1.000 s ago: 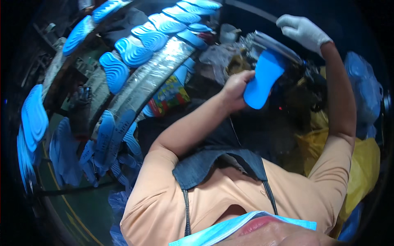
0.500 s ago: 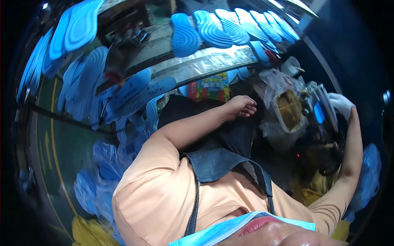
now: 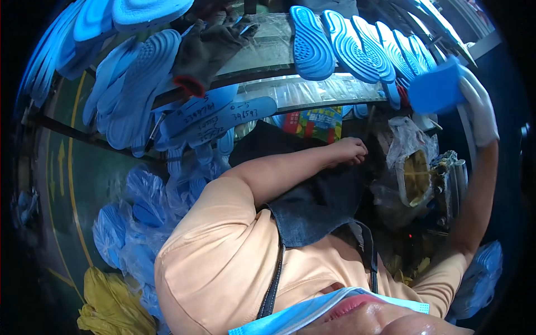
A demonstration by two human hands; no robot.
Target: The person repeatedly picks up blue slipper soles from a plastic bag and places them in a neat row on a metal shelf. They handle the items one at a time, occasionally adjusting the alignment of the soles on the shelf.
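Observation:
My right hand (image 3: 479,103), in a white glove, is raised at the far right and grips a flat blue insole (image 3: 436,88). Its smooth face shows; part of its edge lies under my fingers. Just beyond it runs a row of blue insoles (image 3: 357,47) with raised curved ridges on a shelf. My bare left hand (image 3: 350,151) hovers before my dark apron (image 3: 301,223), its fingers curled in and nothing visible in them. Below the right hand stands a machine with metal cylinders (image 3: 455,184), beside a plastic-wrapped opening (image 3: 416,177) with a yellowish-brown inside.
More insoles (image 3: 139,89) hang along the rack at left, some marked by hand. A dark glove (image 3: 209,53) with a red cuff lies on the upper shelf (image 3: 262,42). Bagged blue pieces (image 3: 120,229) and a yellow bundle (image 3: 111,304) sit at lower left.
My right hand has risen from beside the machine, bringing the blue insole up toward the shelf row. My left hand stays before the apron, its fingers curled tighter. The view has shifted.

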